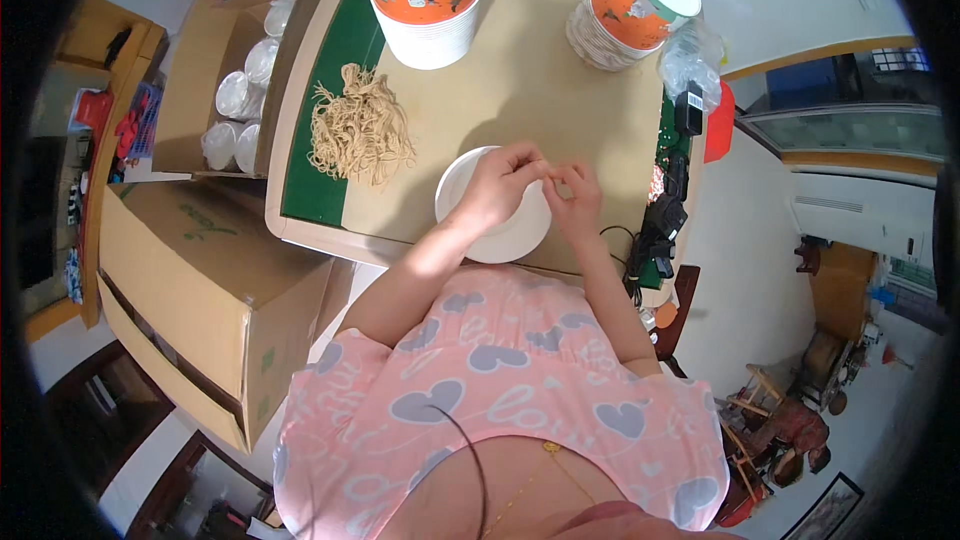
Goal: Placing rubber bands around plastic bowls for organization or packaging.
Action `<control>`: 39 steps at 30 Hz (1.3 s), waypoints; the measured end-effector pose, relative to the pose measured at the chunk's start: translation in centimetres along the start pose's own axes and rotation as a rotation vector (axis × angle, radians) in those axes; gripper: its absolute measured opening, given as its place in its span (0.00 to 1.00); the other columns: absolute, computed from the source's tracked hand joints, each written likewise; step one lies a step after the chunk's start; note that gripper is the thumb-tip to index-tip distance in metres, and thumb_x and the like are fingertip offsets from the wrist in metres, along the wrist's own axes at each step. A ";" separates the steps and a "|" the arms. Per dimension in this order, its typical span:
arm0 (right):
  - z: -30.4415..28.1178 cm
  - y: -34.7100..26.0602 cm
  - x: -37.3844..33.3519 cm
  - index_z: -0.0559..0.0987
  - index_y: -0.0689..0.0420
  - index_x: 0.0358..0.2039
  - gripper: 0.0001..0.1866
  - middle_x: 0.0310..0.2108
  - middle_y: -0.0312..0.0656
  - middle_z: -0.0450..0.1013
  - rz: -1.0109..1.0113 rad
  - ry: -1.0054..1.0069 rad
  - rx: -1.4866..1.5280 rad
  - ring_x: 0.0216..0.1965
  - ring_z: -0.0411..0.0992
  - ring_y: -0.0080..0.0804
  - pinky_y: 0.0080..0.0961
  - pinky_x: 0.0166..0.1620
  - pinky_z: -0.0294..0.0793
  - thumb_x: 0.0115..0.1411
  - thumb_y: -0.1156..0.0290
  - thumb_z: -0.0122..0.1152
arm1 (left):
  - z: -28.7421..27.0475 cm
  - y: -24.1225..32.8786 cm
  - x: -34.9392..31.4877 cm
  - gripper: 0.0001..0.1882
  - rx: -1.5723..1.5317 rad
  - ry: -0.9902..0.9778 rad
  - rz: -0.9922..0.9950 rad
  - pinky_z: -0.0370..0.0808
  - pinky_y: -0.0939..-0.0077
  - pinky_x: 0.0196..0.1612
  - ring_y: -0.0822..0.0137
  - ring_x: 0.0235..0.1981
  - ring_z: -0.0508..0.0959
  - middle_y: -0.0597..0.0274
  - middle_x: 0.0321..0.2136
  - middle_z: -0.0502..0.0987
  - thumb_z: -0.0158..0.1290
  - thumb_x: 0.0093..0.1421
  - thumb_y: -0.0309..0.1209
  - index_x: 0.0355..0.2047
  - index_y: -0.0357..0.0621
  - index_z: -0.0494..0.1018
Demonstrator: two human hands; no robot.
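Observation:
Above a round white bowl or tub (512, 240) at the table's near edge, my left hand (503, 183) and my right hand (575, 202) meet fingertip to fingertip. Both are closed in a pinch. Whatever lies between the fingertips is too small to make out. To the left of the bowl lies a loose heap of beige strings (360, 130). Farther off stands a stack of white paper tubs (425, 15), the top one printed orange and green. A second, tilted stack of such tubs (630, 15) is at the far right.
Black adapters and cables (665, 220) line the table's right edge, below a clear plastic bag (695, 65). On the left, an open cardboard box (190, 90) holds several plastic-wrapped white stacks. A larger cardboard box (200, 280) stands nearer. Furniture fills the lower right background.

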State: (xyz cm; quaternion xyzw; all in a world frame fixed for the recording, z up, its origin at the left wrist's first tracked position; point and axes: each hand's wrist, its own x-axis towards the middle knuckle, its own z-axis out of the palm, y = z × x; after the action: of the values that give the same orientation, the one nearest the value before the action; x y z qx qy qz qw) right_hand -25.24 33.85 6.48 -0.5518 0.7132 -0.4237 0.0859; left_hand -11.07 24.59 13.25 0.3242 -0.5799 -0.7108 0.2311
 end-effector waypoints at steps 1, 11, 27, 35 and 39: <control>0.1 0.1 -0.1 0.76 0.58 0.25 0.06 0.26 0.42 0.67 -0.002 -0.002 0.002 0.28 0.68 0.37 0.29 0.32 0.68 0.45 0.76 0.63 | 0.0 0.8 -0.4 0.07 -0.022 -0.017 -0.035 0.59 0.86 0.26 0.82 0.23 0.62 0.75 0.18 0.65 0.49 0.57 0.28 0.23 0.39 0.69; 0.0 -0.2 0.4 0.75 0.60 0.25 0.06 0.24 0.43 0.68 0.181 -0.161 0.009 0.26 0.68 0.35 0.29 0.30 0.69 0.47 0.74 0.62 | -0.9 0.3 -0.5 0.07 0.019 -0.056 0.045 0.61 0.87 0.27 0.84 0.24 0.64 0.74 0.20 0.68 0.48 0.60 0.29 0.28 0.39 0.70; -1.6 -1.8 5.7 0.74 0.60 0.36 0.10 0.17 0.30 0.60 0.076 -0.511 0.219 0.19 0.57 0.18 0.18 0.24 0.59 0.55 0.71 0.60 | -9.3 -3.9 -2.1 0.11 0.508 0.193 -0.049 0.72 0.75 0.32 0.66 0.25 0.75 0.56 0.24 0.76 0.55 0.52 0.26 0.37 0.40 0.75; 0.4 -0.5 6.1 0.76 0.64 0.32 0.13 0.18 0.46 0.69 0.270 -0.351 -0.081 0.21 0.68 0.33 0.30 0.27 0.67 0.59 0.64 0.52 | -10.2 -8.2 0.1 0.10 0.275 0.207 -0.132 0.71 0.75 0.26 0.71 0.21 0.74 0.60 0.19 0.75 0.48 0.60 0.31 0.31 0.39 0.76; 1.1 2.1 6.4 0.76 0.64 0.24 0.20 0.18 0.50 0.73 0.727 -0.738 -0.030 0.18 0.71 0.38 0.34 0.24 0.69 0.61 0.60 0.46 | -10.6 -12.0 0.5 0.08 0.285 0.152 -0.318 0.71 0.77 0.25 0.74 0.21 0.73 0.66 0.20 0.75 0.50 0.57 0.30 0.30 0.39 0.76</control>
State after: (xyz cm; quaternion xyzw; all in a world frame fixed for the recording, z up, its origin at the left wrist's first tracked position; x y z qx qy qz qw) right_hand -28.46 27.87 6.55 -0.3823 0.7870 -0.1333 0.4655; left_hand -3.09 19.77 0.26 0.4937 -0.5968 -0.6228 0.1110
